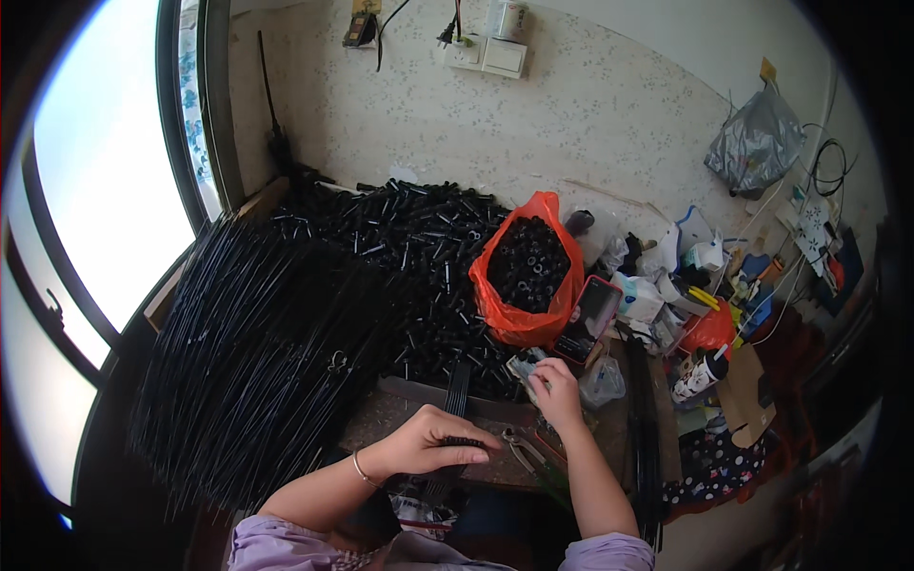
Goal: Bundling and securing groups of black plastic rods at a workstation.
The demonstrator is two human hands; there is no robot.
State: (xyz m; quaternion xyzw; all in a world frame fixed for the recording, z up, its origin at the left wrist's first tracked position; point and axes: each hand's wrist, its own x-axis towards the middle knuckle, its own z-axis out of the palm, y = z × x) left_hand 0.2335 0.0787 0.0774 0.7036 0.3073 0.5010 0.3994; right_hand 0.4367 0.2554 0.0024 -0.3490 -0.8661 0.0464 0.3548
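Note:
My left hand (433,445) is closed round a narrow bundle of thin black rods (458,390), above the near edge of the worktable. The rods point away from me toward a heap of short black tubes (428,233). To the right, the fingers of my right hand (557,388) are bent together at a small whitish-grey object (522,369), perhaps a little tray or packet. What the fingertips hold is hidden. Pliers (519,449) lie on the table between my hands. Beyond my right hand stands an orange-red plastic bag (519,328) full of small black ring-like parts.
A broad stack of long thin black rods (257,352) fills the left side, by the bright window. A phone (598,305) leans beside the bag. Clutter on the right includes a patterned cup (698,376), a cardboard box (745,395) and a clear plastic bag (603,383).

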